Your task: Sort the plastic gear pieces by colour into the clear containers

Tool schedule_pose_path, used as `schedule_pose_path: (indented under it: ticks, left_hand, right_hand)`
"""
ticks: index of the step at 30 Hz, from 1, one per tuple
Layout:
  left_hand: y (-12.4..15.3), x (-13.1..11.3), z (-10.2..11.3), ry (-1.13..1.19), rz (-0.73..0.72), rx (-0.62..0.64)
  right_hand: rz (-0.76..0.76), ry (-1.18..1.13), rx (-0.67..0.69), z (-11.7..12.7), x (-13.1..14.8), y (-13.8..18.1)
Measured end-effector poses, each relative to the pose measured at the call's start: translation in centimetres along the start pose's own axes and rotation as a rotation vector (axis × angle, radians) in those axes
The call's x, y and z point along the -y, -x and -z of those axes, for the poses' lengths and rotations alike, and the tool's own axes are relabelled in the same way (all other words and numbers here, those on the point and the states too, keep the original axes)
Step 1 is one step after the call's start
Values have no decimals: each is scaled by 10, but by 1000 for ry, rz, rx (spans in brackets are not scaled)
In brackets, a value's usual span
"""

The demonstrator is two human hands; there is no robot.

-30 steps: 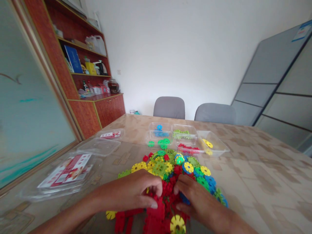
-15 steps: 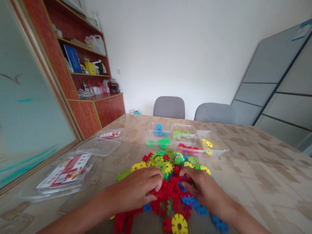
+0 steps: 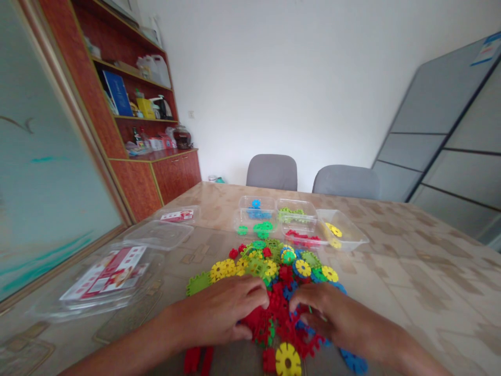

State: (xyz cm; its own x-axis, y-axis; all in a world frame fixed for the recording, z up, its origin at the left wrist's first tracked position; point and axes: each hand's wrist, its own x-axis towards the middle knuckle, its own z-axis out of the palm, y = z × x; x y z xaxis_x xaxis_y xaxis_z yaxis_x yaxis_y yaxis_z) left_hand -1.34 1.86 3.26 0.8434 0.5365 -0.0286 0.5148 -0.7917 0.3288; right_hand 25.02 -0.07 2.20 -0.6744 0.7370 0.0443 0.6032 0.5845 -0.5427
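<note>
A mixed heap of plastic interlocking pieces lies on the table, with red notched pieces (image 3: 278, 308) in its near middle. My left hand (image 3: 230, 305) is at the left side of the red pieces, fingers and thumb curled around some of them. On the right, my right hand (image 3: 332, 310) bends its fingers over red and blue pieces, a red one between fingertips and thumb. Yellow flower discs (image 3: 302, 268) and green square pieces (image 3: 198, 283) lie behind the hands. Close to me are a yellow disc (image 3: 288, 360) and blue discs (image 3: 353, 361). The palms hide part of the heap.
Clear plastic boxes stand beyond the heap: one with blue pieces (image 3: 258, 213), one with red pieces (image 3: 301, 238), one with yellow discs (image 3: 333, 228). Stacked clear lids (image 3: 113, 277) lie at left on the table. Grey chairs (image 3: 272, 171) stand behind the table.
My right hand has moved down toward me, uncovering yellow and blue discs behind it; red pieces now spread further toward the near right. My left hand has shifted slightly right and down.
</note>
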Motion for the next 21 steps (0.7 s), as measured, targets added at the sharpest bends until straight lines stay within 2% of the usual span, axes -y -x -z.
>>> schedule_pose_path:
  ticks: [7,15,21]
  left_hand:
    - [3,4,0,40,3,-54]
    - [3,-2,-1,48,-34,33]
    - [2,1,1,55,-16,32]
  right_hand:
    - [-6,62,18,-6,3,6]
    - [-157,207,29,-4,-6,2]
    - [-85,143,-5,2,-3,5]
